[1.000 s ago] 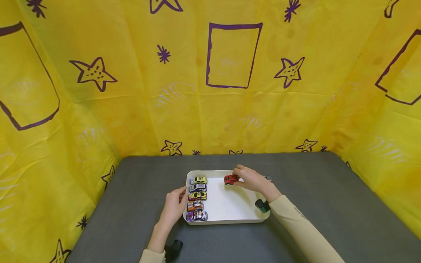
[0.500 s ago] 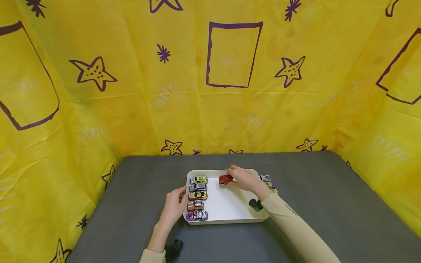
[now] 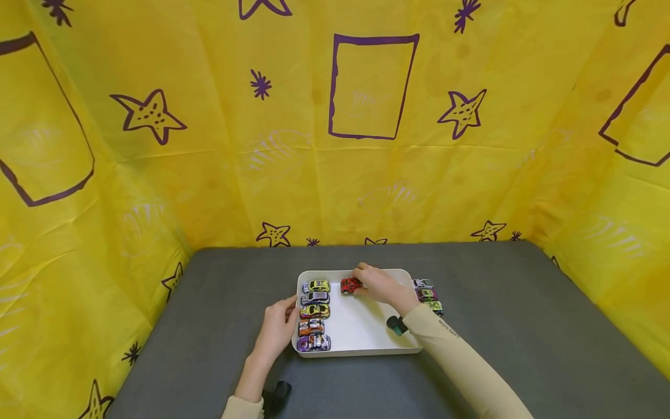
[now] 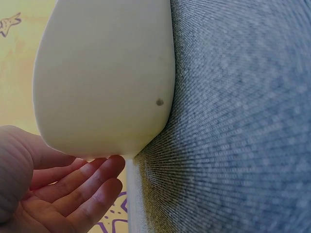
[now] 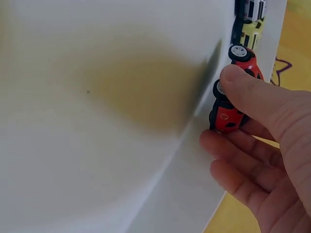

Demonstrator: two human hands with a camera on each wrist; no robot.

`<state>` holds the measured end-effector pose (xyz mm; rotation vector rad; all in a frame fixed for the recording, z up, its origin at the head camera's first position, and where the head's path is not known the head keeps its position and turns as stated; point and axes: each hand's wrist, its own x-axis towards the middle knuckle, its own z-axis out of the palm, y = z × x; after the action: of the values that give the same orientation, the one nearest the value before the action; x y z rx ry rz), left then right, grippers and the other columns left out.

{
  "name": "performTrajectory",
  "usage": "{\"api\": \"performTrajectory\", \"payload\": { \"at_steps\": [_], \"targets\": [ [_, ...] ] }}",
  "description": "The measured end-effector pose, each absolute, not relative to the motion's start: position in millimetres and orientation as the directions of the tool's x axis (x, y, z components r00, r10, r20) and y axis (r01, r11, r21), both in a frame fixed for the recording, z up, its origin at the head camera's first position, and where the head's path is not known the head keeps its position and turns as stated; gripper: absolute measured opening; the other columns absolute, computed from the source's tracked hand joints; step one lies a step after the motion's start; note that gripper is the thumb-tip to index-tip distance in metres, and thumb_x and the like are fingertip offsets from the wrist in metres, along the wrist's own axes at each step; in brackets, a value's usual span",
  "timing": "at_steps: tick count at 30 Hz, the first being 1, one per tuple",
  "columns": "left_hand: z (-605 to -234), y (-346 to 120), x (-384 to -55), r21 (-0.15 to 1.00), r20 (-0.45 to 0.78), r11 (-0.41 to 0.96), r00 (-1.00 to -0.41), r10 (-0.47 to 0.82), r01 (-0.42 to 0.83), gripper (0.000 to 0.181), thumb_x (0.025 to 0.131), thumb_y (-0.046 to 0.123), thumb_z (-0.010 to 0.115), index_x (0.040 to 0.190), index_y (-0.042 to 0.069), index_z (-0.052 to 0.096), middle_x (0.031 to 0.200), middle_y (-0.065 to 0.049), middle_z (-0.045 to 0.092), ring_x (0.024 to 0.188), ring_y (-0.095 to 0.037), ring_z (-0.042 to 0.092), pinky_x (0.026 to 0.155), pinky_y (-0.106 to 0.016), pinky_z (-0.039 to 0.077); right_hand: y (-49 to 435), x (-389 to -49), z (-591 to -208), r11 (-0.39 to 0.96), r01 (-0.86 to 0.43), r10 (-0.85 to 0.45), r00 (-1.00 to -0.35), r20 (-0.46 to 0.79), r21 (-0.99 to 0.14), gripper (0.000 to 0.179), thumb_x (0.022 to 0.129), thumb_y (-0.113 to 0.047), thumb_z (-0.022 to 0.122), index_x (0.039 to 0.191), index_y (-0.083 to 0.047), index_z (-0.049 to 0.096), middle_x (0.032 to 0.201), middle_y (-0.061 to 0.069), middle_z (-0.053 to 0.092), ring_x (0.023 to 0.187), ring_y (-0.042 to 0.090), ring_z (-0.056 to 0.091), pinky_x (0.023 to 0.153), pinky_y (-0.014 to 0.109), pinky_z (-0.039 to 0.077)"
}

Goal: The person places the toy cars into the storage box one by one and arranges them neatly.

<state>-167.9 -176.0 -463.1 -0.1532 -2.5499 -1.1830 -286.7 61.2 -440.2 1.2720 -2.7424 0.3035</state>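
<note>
My right hand (image 3: 381,286) pinches a red toy car (image 3: 350,285) over the far part of a white tray (image 3: 361,331). In the right wrist view the thumb lies across the side of the black-marked red car (image 5: 227,115), close to the tray wall. Down the tray's left end runs a column of several toy cars (image 3: 314,311), a yellow-green one (image 3: 317,286) at the far end. My left hand (image 3: 277,324) touches the tray's left wall. In the left wrist view its fairly straight fingers (image 4: 97,191) rest against the tray's outer side (image 4: 107,82).
Outside the tray's right wall, more toy cars, such as a silver one (image 3: 423,284) and a green one (image 3: 434,306), stand on the dark grey table (image 3: 502,308). The right forearm partly covers that area. Yellow cloth (image 3: 293,186) with purple drawings surrounds the table.
My right hand has carried the red car leftward along the tray's far side. Cars right of the tray have come into view from behind the arm. My left hand stays put.
</note>
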Motion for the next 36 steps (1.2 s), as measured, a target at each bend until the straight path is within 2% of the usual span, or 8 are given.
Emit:
{"api": "performTrajectory", "payload": {
  "at_steps": [10, 21, 28, 36],
  "targets": [
    [-462.2, -176.1, -167.9, 0.724, 0.341, 0.647, -0.94, -0.034, 0.239, 0.027, 0.085, -0.006, 0.059, 0.11, -0.017, 0.059, 0.092, -0.024, 0.065, 0.073, -0.022, 0.063, 0.061, -0.03, 0.053, 55.6, -284.4, -445.5, 0.653, -0.749, -0.723, -0.661, 0.201, -0.116, 0.028, 0.078, -0.02, 0.074, 0.097, -0.001, 0.064, 0.084, 0.007, 0.054, 0.071, 0.018, 0.055, 0.064, 0.03, 0.048],
    [-461.8, -175.2, -167.7, 0.733, 0.317, 0.646, -0.947, -0.045, 0.214, 0.028, 0.086, -0.004, 0.058, 0.112, -0.016, 0.058, 0.095, -0.025, 0.064, 0.074, -0.022, 0.063, 0.061, -0.031, 0.053, 49.7, -283.1, -451.1, 0.688, -0.723, -0.699, -0.684, 0.209, -0.064, 0.024, 0.078, -0.02, 0.074, 0.091, -0.002, 0.064, 0.076, 0.006, 0.05, 0.064, 0.017, 0.053, 0.058, 0.029, 0.046],
    [-462.0, -174.7, -168.2, 0.733, 0.317, 0.647, -0.947, -0.05, 0.211, 0.028, 0.086, -0.003, 0.059, 0.111, -0.016, 0.059, 0.092, -0.023, 0.065, 0.072, -0.02, 0.062, 0.06, -0.03, 0.052, 48.4, -280.7, -452.0, 0.696, -0.716, -0.69, -0.687, 0.228, -0.049, 0.028, 0.078, -0.019, 0.075, 0.095, -0.001, 0.063, 0.079, 0.008, 0.054, 0.069, 0.022, 0.058, 0.063, 0.033, 0.049],
    [-462.6, -175.4, -167.9, 0.72, 0.339, 0.654, -0.94, -0.041, 0.231, 0.027, 0.086, -0.005, 0.058, 0.11, -0.016, 0.059, 0.091, -0.023, 0.065, 0.072, -0.021, 0.063, 0.059, -0.029, 0.052, 45.9, -278.2, -452.5, 0.707, -0.708, -0.688, -0.684, 0.244, 0.01, 0.028, 0.077, -0.018, 0.076, 0.095, -0.002, 0.063, 0.079, 0.007, 0.054, 0.068, 0.021, 0.058, 0.063, 0.033, 0.049]
  ]
}}
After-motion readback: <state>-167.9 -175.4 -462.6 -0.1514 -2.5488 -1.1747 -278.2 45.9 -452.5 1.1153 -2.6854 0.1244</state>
